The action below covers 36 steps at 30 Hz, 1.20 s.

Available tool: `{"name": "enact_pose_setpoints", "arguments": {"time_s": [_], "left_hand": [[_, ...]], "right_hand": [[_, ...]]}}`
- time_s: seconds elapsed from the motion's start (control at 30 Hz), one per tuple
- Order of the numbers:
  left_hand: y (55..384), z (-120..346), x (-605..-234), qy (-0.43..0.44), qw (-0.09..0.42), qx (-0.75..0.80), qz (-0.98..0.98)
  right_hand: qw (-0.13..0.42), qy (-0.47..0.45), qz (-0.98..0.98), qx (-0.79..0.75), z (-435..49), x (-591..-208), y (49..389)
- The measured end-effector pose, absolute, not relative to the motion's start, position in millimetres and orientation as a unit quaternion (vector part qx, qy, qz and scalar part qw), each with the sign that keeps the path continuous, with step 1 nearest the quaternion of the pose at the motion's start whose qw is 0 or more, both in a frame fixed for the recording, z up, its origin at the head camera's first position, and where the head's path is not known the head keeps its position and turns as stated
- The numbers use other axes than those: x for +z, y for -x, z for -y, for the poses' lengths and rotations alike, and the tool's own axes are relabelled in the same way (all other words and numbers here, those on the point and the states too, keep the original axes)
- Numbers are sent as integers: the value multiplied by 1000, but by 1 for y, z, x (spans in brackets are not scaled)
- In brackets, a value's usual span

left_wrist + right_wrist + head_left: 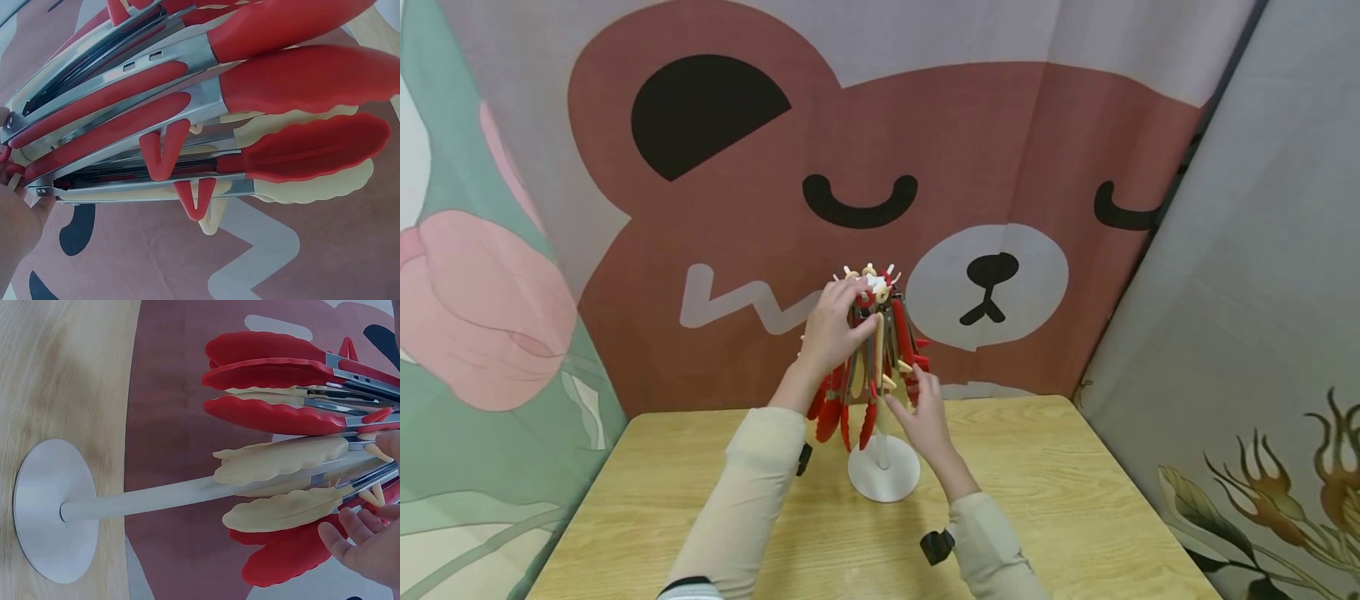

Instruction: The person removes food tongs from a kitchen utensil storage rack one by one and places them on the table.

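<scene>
Mid-frame, springy-looking steel tongs with scalloped red and cream heads (880,350) seem light, best held mid-arm; the left hand (833,327) up top grips unclearly, the right hand (927,421) spreads loosely.

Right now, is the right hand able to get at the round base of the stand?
Probably yes. The right hand is beside the tongs, which hang higher than the base and leave its near side uncovered; the hand would likely need only to come down.

Both arms (743,487) reached forward | left grip (833,327) was higher, thumb extended | right grip (927,419) was lower, fingers (337,540) loosely parted
</scene>
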State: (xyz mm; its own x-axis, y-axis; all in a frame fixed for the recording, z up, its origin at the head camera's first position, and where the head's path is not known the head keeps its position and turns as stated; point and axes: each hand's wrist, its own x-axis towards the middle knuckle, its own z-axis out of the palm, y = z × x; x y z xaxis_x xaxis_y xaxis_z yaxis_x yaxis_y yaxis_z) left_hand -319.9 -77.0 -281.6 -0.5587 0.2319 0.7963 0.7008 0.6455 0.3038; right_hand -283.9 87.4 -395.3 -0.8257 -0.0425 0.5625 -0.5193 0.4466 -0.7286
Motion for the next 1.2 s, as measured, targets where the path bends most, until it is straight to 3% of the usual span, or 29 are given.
{"name": "enact_pose_setpoints", "arguments": {"time_s": [0.43,0.77,1.2], "left_hand": [[322,78,-282,283,374,-315,825],[321,78,-284,285,371,-321,823],[322,79,-282,291,377,-326,817]], "right_hand": [[253,-131,813,508,-82,-392,284],[320,-131,796,497,-83,-396,281],[340,-151,781,501,-84,-397,283]]}}
